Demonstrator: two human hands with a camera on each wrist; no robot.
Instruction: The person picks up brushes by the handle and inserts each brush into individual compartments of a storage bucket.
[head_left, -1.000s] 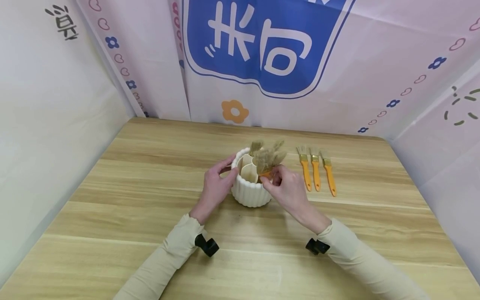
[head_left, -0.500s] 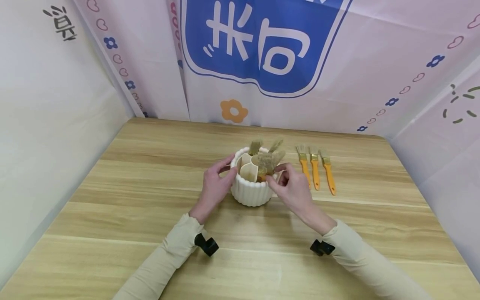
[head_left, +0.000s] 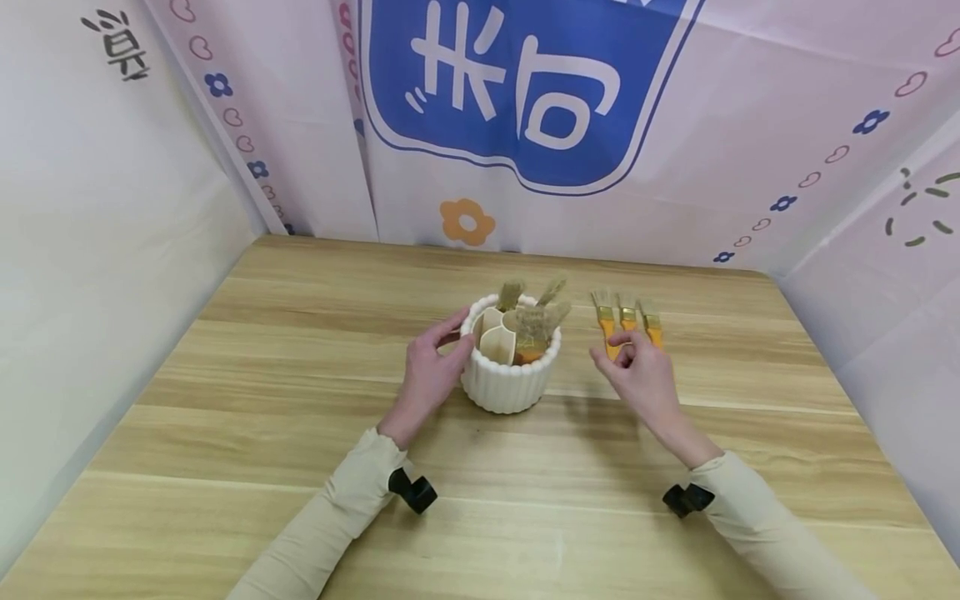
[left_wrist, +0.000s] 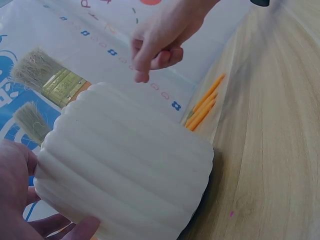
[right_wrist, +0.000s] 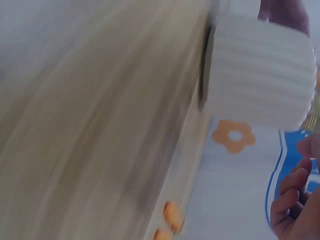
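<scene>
A white ribbed round holder with inner dividers stands upright on the table. My left hand holds its left side, thumb and fingers spread on the wall; the left wrist view shows fingers along the holder. Several bristle paintbrushes stand bristles-up inside, toward the right and back; the left front compartment shows none. My right hand, fingers loosely bent and nothing between them, hovers over the orange handles of three flat paintbrushes lying side by side. It hides the lower handles.
The wood-grain table ends at a hanging printed cloth at the back. White cloth walls close off both sides. Black camera mounts sit at the wrists.
My right hand has let go of a paintbrush in the holder's right front and moved right to the brushes on the table. That brush sits lower in the holder. My left hand stays put.
</scene>
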